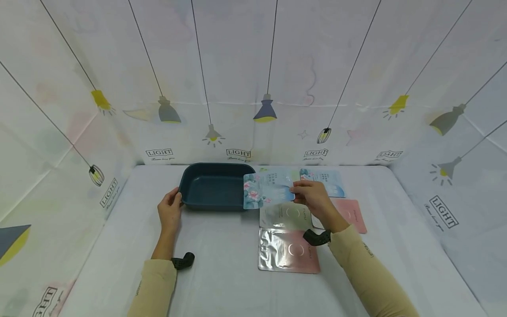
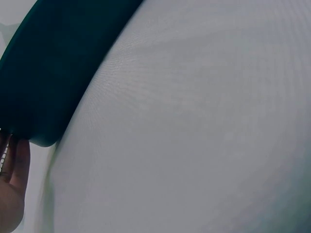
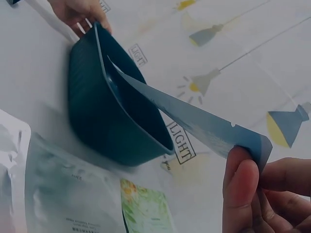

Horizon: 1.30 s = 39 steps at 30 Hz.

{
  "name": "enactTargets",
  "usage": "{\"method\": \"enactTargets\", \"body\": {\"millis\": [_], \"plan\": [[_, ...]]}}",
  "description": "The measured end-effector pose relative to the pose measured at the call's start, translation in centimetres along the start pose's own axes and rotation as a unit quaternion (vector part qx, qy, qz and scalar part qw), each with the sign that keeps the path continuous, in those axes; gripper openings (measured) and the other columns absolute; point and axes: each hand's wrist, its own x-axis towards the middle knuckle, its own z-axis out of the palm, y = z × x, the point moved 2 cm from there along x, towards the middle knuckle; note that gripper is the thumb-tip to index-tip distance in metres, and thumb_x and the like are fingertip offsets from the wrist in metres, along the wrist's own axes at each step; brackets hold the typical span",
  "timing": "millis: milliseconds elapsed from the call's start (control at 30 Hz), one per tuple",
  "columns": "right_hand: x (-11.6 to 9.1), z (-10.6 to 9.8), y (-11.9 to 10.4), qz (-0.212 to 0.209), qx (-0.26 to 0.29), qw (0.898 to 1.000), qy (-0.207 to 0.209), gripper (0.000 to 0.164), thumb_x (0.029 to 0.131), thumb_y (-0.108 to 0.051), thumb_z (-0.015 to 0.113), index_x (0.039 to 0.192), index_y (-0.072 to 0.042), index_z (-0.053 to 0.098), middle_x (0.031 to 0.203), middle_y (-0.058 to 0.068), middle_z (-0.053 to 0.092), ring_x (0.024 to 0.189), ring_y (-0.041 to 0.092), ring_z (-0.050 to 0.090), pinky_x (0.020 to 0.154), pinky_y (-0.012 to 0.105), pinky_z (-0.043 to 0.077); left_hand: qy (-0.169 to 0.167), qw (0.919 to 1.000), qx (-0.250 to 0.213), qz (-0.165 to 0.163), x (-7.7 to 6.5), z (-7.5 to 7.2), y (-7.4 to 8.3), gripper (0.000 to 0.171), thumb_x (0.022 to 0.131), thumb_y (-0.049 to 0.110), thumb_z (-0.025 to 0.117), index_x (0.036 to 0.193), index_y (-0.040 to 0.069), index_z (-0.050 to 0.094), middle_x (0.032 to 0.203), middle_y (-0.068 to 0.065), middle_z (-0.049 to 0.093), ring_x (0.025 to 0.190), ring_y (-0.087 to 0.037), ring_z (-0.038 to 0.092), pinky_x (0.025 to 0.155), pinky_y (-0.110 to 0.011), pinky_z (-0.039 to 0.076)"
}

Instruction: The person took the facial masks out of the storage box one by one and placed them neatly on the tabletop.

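Note:
My left hand (image 1: pixel 170 211) holds the left end of a dark teal plastic bin (image 1: pixel 214 208), with thumb and fingers at its near left corner. In the left wrist view its fingers (image 2: pixel 20 162) touch the bin's end wall (image 2: pixel 43 97). My right hand (image 1: pixel 314 202) pinches the right edge of a light blue facial mask packet with pink flowers (image 1: pixel 269 190). The packet's left part reaches over the bin's right end. In the right wrist view, the packet (image 3: pixel 194 119) is seen nearly edge-on, tilted above the bin's opening (image 3: pixel 146 111), between thumb and fingers.
Below my right hand lie a silver-green packet (image 1: pixel 283 215), a shiny pink packet (image 1: pixel 289 251) and another pink packet (image 1: pixel 352 213), partly covered. Another blue packet (image 1: pixel 330 180) lies behind. A green-patterned packet (image 3: pixel 146 206) shows beside the bin. Lamp-print cloth (image 1: pixel 237 88) hangs behind the white table (image 1: pixel 222 273).

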Motion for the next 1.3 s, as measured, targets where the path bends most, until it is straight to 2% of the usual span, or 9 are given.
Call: {"method": "enactTargets", "body": {"millis": [200, 300, 533, 700, 867, 1167, 1300], "plan": [[-0.7, -1.6, 0.2, -0.006, -0.003, 1.0, 0.0, 0.026, 0.092, -0.004, 0.063, 0.115, 0.005, 0.057, 0.077, -0.005, 0.065, 0.064, 0.007, 0.061, 0.06, 0.019, 0.057, 0.0, 1.0, -0.001, -0.009, 0.0, 0.0, 0.0, 0.035, 0.101, 0.018, 0.053, 0.13, 0.0, 0.058, 0.126, -0.018, 0.062, 0.096, -0.005, 0.059, 0.077, -0.009, 0.053], [-1.1, -2.4, 0.3, -0.01, -0.001, 1.0, -0.002, 0.025, 0.092, -0.004, 0.063, 0.114, 0.006, 0.056, 0.076, -0.005, 0.065, 0.064, 0.006, 0.061, 0.06, 0.019, 0.057, 0.0, 0.9999, -0.001, -0.011, 0.0, 0.0, 0.0, 0.035, 0.101, 0.018, 0.052, 0.13, 0.0, 0.058, 0.128, -0.019, 0.061, 0.101, -0.012, 0.059, 0.077, -0.01, 0.053], [-2.4, -4.2, 0.3, -0.012, -0.033, 0.999, -0.005, 0.037, 0.092, -0.005, 0.063, 0.122, 0.014, 0.051, 0.081, -0.006, 0.067, 0.067, 0.006, 0.063, 0.061, 0.019, 0.056, -0.001, 0.9999, -0.005, -0.014, 0.1, 0.0, 0.0, 0.035, 0.101, 0.018, 0.052, 0.131, 0.0, 0.058, 0.129, -0.018, 0.061, 0.108, -0.022, 0.06, 0.078, -0.01, 0.054], [-3.1, -5.3, 0.5, 0.0, -0.061, 0.998, 0.008, 0.043, 0.094, -0.007, 0.061, 0.129, 0.014, 0.049, 0.083, -0.006, 0.065, 0.067, 0.007, 0.061, 0.062, 0.019, 0.056, -0.002, 0.9998, -0.014, -0.01, 0.1, 0.0, 0.1, 0.035, 0.101, 0.017, 0.052, 0.13, -0.002, 0.058, 0.128, -0.02, 0.061, 0.108, -0.024, 0.06, 0.074, -0.006, 0.052], [-4.1, -6.5, 0.7, 0.014, -0.081, 0.996, 0.017, 0.046, 0.095, -0.011, 0.062, 0.131, 0.013, 0.047, 0.086, -0.004, 0.063, 0.07, 0.008, 0.06, 0.064, 0.019, 0.056, -0.002, 0.9999, -0.011, -0.008, 0.2, 0.1, -0.1, 0.035, 0.101, 0.017, 0.052, 0.13, -0.002, 0.058, 0.128, -0.021, 0.061, 0.11, -0.027, 0.06, 0.075, -0.007, 0.052], [-5.5, -9.0, 1.7, 0.034, -0.089, 0.995, 0.035, 0.051, 0.096, -0.016, 0.061, 0.137, 0.01, 0.044, 0.09, -0.006, 0.06, 0.073, 0.009, 0.059, 0.066, 0.02, 0.055, -0.005, 0.9999, -0.014, -0.006, 0.0, 0.0, -0.3, 0.035, 0.101, 0.018, 0.052, 0.131, 0.0, 0.058, 0.129, -0.019, 0.061, 0.11, -0.027, 0.06, 0.075, -0.006, 0.052], [-6.0, -10.3, 2.5, 0.034, -0.09, 0.994, 0.043, 0.048, 0.095, -0.019, 0.062, 0.134, 0.007, 0.049, 0.09, -0.01, 0.062, 0.075, 0.01, 0.06, 0.068, 0.02, 0.056, -0.001, 0.9999, -0.012, -0.006, 0.0, 0.1, -0.1, 0.035, 0.101, 0.018, 0.052, 0.13, -0.001, 0.058, 0.127, -0.02, 0.062, 0.107, -0.025, 0.06, 0.076, -0.01, 0.053]]}}
